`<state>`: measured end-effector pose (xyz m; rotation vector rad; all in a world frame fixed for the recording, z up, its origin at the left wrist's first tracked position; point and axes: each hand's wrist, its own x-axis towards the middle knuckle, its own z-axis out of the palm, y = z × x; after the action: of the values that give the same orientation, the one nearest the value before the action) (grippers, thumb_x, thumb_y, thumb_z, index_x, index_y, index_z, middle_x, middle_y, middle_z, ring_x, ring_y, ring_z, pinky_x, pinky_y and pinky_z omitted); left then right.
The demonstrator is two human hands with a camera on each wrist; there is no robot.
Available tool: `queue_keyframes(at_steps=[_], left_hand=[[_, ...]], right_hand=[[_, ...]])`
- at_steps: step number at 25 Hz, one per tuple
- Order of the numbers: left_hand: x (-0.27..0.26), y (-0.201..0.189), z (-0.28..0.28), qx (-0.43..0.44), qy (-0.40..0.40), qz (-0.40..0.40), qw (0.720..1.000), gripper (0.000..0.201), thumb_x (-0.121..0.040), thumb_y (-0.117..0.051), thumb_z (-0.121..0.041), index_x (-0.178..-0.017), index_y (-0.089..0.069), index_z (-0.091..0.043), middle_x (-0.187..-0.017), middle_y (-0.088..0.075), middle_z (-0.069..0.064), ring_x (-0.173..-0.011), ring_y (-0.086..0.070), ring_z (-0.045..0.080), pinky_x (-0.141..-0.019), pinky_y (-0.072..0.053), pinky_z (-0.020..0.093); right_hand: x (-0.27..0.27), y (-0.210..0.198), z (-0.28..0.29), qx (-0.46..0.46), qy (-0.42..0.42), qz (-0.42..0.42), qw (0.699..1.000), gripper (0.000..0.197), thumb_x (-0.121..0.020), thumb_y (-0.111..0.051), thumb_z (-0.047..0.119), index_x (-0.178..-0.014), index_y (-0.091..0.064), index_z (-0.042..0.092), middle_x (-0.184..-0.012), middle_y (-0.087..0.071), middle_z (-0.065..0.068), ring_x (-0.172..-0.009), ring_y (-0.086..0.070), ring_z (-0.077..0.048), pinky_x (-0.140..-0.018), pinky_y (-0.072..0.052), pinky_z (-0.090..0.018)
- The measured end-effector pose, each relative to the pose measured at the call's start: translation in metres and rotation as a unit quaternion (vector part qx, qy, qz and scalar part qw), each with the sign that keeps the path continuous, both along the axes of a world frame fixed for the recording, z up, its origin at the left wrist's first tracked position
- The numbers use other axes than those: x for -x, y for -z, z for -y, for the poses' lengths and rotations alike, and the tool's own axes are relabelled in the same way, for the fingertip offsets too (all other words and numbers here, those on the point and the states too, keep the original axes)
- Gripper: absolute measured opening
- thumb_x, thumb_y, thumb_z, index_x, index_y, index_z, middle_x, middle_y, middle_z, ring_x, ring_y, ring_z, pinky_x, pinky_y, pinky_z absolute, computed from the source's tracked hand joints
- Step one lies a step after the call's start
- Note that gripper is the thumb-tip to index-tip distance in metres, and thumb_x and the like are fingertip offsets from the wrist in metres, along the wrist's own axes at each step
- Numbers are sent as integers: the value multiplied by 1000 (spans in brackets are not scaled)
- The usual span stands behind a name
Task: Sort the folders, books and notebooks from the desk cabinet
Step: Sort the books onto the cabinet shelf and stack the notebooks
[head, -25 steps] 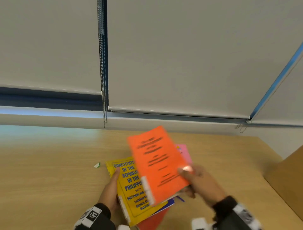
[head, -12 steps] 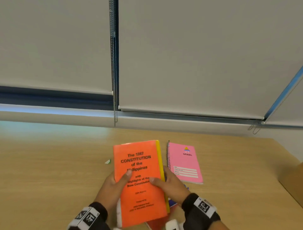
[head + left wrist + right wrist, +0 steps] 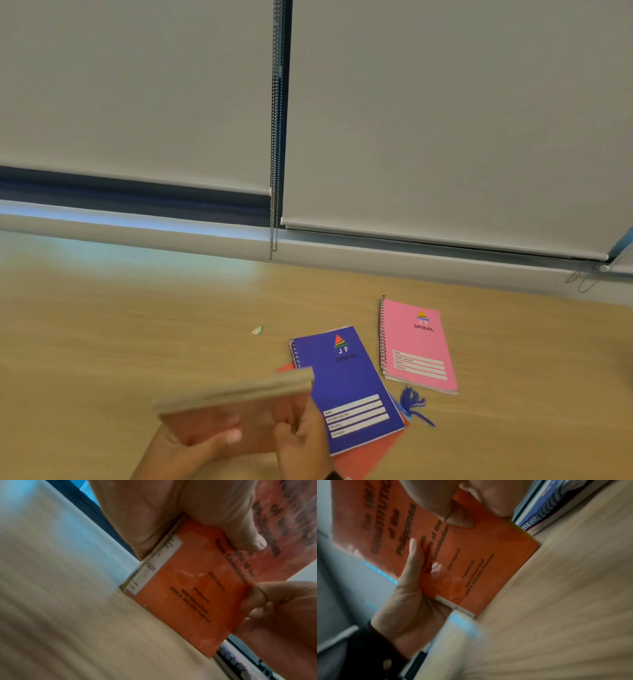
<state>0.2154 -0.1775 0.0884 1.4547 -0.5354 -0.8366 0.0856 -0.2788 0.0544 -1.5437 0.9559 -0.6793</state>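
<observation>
so the orange book (image 3: 233, 411) was lying flat over the pile half a second ago, now it's tipped up on edge above the desk (image 3: 137, 342), top edge facing the head cam, and the blue notebook (image 3: 346, 383) under it is uncovered. Left hand (image 3: 185, 448) grips the book's left side, thumb across the cover. Right hand (image 3: 301, 442) pinches the right edge, thumb on front. Both blurry. Blue notebook lies just right of the hands on a red folder (image 3: 366, 455), some blue yarn (image 3: 412, 406) by its corner. Pink notebook (image 3: 416, 346) sits beside it, further right. Tiny paper scrap (image 3: 257, 330) sits left of them
</observation>
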Motion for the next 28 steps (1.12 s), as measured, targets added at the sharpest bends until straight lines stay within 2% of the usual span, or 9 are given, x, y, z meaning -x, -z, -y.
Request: queue_keyframes(at_steps=[2,5,10,15,20,21,24,26,28], left_hand=[[4,12,-4,8,-4,-29,1000,40,-39,-97,-13,-73,-77,-7,-82,-75,19,-72,-74,15,-61,-57,17],[0,13,10,2,-48,-93,995,28,-70,-80,-9,-97,-71,-4,-90,-74,22,-80,-73,36,-72,-59,44],[-35,44,28,-263,-51,155,951,31,-84,-69,-39,-97,-54,-15,-92,-71,8,-78,-68,26,-79,-55,42],[-56,46,39,-368,-63,229,899,39,-90,-59,-42,-101,-41,-9,-86,-60,8,-77,-57,27,-73,-47,37],[-64,29,45,-461,-64,328,822,72,-80,-67,-50,-131,-38,-9,-128,-46,20,-115,-47,37,-96,-45,48],[-56,22,49,-432,-61,365,822,75,-80,-68,-49,-137,-35,-12,-131,-45,19,-119,-44,36,-99,-42,47],[-13,5,71,-278,47,300,911,50,-86,-65,-33,-130,-47,-18,-113,-58,9,-104,-56,25,-91,-46,35],[19,4,87,-249,138,273,919,34,-90,-59,-23,-123,-50,-21,-108,-61,5,-96,-60,19,-81,-46,27],[36,7,102,-239,164,314,904,38,-92,-54,-20,-129,-47,-26,-121,-55,2,-106,-57,15,-90,-47,27]], right_hand=[[-1,2,0,-9,-11,-22,1000,68,-74,-45,-7,-122,-53,40,-99,-72,17,-87,-67,0,-76,-52,-13],[-3,-6,8,-21,-46,-36,998,57,-84,-53,3,-127,-43,38,-102,-70,10,-84,-70,-6,-67,-57,-20],[-20,-4,30,-78,-127,-168,975,38,-86,-56,11,-117,-55,33,-113,-68,11,-99,-65,-6,-92,-55,-32],[-3,-21,55,114,-36,-244,963,38,-87,-59,28,-125,-54,32,-118,-48,6,-115,-51,-12,-97,-45,-27],[53,-23,112,112,17,-477,872,90,-72,-64,67,-145,-27,29,-141,-36,-5,-133,-34,-26,-107,-36,-43],[61,-18,116,89,13,-507,857,99,-67,-64,71,-146,-24,27,-143,-34,-6,-134,-33,-28,-107,-35,-45],[70,-8,124,54,23,-512,857,105,-60,-70,72,-143,-27,23,-139,-37,-8,-131,-39,-29,-106,-37,-46],[70,-5,132,36,32,-506,861,96,-59,-75,67,-134,-35,23,-133,-46,-5,-126,-46,-27,-103,-41,-43],[72,-6,138,24,38,-481,875,70,-66,-77,55,-120,-45,23,-123,-57,-1,-113,-56,-23,-97,-47,-41]])
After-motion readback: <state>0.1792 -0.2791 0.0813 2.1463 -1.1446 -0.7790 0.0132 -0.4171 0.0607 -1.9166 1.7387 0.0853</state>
